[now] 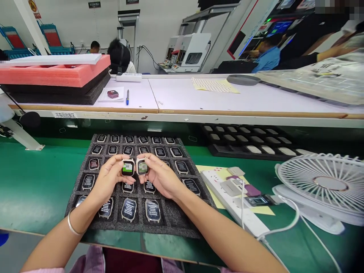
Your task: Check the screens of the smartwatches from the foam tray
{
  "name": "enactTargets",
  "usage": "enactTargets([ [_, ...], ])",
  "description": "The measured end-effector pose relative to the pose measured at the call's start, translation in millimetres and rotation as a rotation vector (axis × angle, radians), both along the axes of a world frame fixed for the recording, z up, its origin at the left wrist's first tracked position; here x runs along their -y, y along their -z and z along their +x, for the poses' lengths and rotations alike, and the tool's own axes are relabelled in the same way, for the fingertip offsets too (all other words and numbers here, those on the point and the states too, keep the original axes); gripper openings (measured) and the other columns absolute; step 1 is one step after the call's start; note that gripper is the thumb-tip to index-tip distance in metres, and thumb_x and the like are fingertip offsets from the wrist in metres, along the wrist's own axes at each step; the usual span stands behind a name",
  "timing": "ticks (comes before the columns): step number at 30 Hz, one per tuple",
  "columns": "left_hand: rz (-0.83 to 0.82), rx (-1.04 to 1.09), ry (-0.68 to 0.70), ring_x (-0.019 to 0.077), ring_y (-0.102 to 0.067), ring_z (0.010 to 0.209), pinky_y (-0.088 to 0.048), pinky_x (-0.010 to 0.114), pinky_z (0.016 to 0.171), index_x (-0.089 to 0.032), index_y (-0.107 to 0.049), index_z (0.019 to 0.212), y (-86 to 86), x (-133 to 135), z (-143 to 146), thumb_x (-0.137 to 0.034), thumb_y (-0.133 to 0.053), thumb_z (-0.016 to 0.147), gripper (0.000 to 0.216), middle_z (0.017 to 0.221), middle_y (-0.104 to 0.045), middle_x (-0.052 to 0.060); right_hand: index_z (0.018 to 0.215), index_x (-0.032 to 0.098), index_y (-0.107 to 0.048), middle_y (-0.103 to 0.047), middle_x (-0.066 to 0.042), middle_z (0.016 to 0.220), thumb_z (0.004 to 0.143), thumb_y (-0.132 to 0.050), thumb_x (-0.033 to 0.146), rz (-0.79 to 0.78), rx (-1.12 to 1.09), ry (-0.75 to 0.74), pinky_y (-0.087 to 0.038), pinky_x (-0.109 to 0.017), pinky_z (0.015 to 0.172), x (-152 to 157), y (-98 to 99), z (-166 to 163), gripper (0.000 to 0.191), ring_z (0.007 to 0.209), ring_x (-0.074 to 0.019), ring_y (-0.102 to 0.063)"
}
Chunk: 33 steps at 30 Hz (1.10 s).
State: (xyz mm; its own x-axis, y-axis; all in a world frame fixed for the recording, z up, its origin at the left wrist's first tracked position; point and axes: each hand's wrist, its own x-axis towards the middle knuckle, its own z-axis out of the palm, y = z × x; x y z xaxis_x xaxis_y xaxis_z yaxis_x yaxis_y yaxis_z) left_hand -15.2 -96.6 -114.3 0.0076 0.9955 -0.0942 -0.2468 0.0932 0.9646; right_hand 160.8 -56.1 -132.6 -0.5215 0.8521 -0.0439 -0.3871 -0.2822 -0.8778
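My left hand (111, 173) is closed on a smartwatch body (127, 168) whose screen shows green and white. Right beside it, my right hand (157, 172) grips a second smartwatch body (142, 167) with a paler greenish screen. Both watches are strapless and held upright, screens toward me, above a black foam tray (178, 218). Rows of similar watch bodies, such as a lit one (152, 209) at the front, lie in its pockets; most show small white text. My hands and forearms hide some pockets.
To the right are a white power strip (236, 203) with cables and a white fan (321, 185). A second dark tray (227, 149) sits under the shelf (176, 94). Pink foam (57, 76) is stacked at upper left. Several people are beyond the shelf.
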Motion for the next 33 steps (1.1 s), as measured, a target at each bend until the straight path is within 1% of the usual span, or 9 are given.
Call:
enactTargets([
  [5, -0.005, 0.015, 0.016, 0.0155, -0.072, 0.059, -0.062, 0.032, 0.062, -0.017, -0.061, 0.105, 0.1, 1.1, -0.9, -0.028, -0.067, 0.076, 0.031, 0.092, -0.067, 0.001, 0.106, 0.022, -0.061, -0.065, 0.003, 0.079, 0.077, -0.078, 0.032, 0.020, 0.013, 0.007, -0.046, -0.026, 0.060, 0.5, 0.6, 0.8, 0.035, 0.056, -0.0097, -0.061],
  [8, -0.010, 0.014, 0.021, 0.0155, -0.073, 0.060, -0.063, 0.031, 0.063, -0.018, -0.061, 0.105, -0.6, 1.6, -0.3, -0.024, -0.066, 0.073, 0.033, 0.092, -0.068, 0.000, 0.106, 0.022, -0.061, -0.064, 0.003, 0.079, 0.077, -0.078, 0.029, 0.037, 0.019, 0.011, -0.046, -0.025, 0.059, -0.1, 3.0, 0.8, 0.035, 0.056, -0.0091, -0.060],
  [14, -0.016, 0.000, 0.019, 0.0159, -0.073, 0.059, -0.063, 0.030, 0.061, -0.017, -0.061, 0.104, -3.4, 2.0, 1.5, -0.023, -0.066, 0.070, 0.035, 0.089, -0.068, -0.001, 0.103, 0.022, -0.060, -0.063, 0.004, 0.077, 0.077, -0.080, 0.035, 0.060, 0.032, 0.023, -0.045, -0.024, 0.056, -1.2, 4.8, 0.3, 0.036, 0.055, -0.0083, -0.058],
  [19, -0.003, -0.026, 0.006, 0.0157, -0.072, 0.057, -0.063, 0.030, 0.059, -0.018, -0.061, 0.102, -5.7, 2.5, 2.5, -0.025, -0.068, 0.072, 0.032, 0.093, -0.069, 0.001, 0.105, 0.022, -0.061, -0.064, 0.003, 0.083, 0.075, -0.079, 0.025, 0.074, 0.032, 0.014, -0.046, -0.026, 0.059, 1.1, 1.8, 0.6, 0.035, 0.058, -0.0092, -0.060],
  [25, 0.002, -0.026, -0.010, 0.0153, -0.071, 0.054, -0.062, 0.029, 0.058, -0.017, -0.061, 0.101, -6.0, 1.9, 0.8, -0.025, -0.067, 0.073, 0.030, 0.088, -0.068, 0.000, 0.108, 0.023, -0.060, -0.065, 0.003, 0.084, 0.073, -0.073, 0.017, 0.093, 0.025, -0.014, -0.047, -0.028, 0.062, 2.1, 0.5, 1.5, 0.038, 0.061, -0.0110, -0.063],
  [28, 0.011, -0.012, -0.001, 0.0148, -0.071, 0.054, -0.062, 0.029, 0.058, -0.017, -0.062, 0.101, -5.3, 2.3, -0.7, -0.023, -0.065, 0.073, 0.029, 0.088, -0.069, 0.000, 0.109, 0.023, -0.060, -0.066, 0.003, 0.084, 0.074, -0.072, 0.017, 0.088, 0.020, -0.028, -0.047, -0.028, 0.063, 1.5, 1.4, 2.2, 0.037, 0.062, -0.0112, -0.064],
  [33, 0.029, -0.034, 0.009, 0.0147, -0.072, 0.055, -0.063, 0.029, 0.059, -0.016, -0.061, 0.102, -5.2, 3.2, -0.4, -0.025, -0.068, 0.073, 0.030, 0.095, -0.069, 0.002, 0.110, 0.022, -0.059, -0.065, 0.002, 0.084, 0.081, -0.075, 0.030, 0.073, 0.015, -0.034, -0.047, -0.028, 0.064, 0.2, 4.0, 2.6, 0.034, 0.062, -0.0109, -0.064],
])
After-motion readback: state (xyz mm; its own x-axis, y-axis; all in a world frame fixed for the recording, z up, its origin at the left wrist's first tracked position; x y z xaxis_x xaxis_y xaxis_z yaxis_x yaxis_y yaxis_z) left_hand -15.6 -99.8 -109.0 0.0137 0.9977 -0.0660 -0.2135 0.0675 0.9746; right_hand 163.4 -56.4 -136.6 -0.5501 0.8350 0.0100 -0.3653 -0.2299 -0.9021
